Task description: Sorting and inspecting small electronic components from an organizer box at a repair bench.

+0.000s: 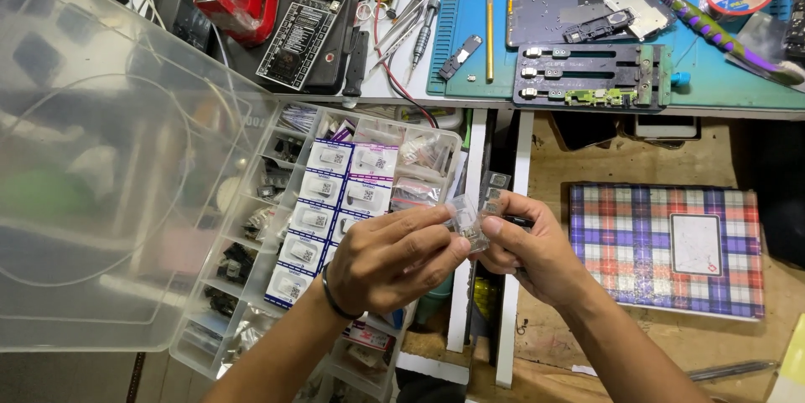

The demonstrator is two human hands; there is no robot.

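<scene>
Cluttered bench space filled the head view, with a blue mat above and an organizer standing open, lid swung back. A small clear packet was already out of it but looked unopened, pinched between left hand and right hand, fingertips closed on its edges.

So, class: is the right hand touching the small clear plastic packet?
Touching. The head view shows the right hand pinching the small clear plastic packet between fingertips.
</scene>
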